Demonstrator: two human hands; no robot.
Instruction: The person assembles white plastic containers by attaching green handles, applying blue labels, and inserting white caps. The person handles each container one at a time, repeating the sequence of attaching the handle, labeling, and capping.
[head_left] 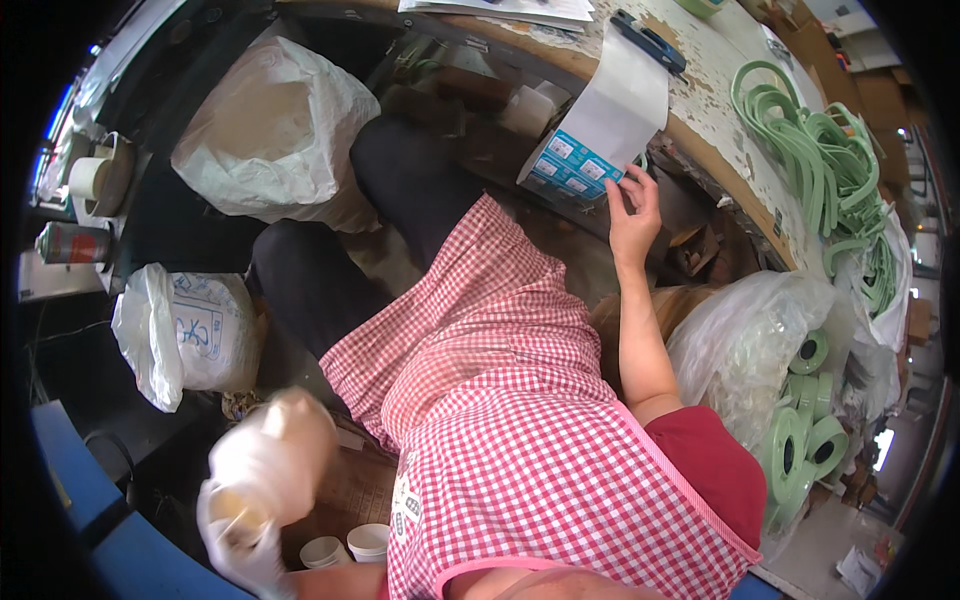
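Note:
At the lower left, my left hand (245, 555), wearing what looks like a white glove, is closed on a white container (285, 455). Motion smears both, so the container's exact kind and my finger positions are hard to make out. My right hand (635, 215) is at the table edge, thumb and fingertips pinching the lower right corner of a label sheet (575, 165). Blue-and-white labels line the sheet's lower end, and its white backing strip runs up onto the table under a dark clamp-like bar (648, 45).
The worn table (690, 110) has bundled green strips (825, 160) on its right. Green rolls (790, 440) sit in clear plastic at right. On the left stand an open white sack (330, 150), a smaller white bag (215, 330) and a can (75, 243). White cups (368, 541) are low, near my apron.

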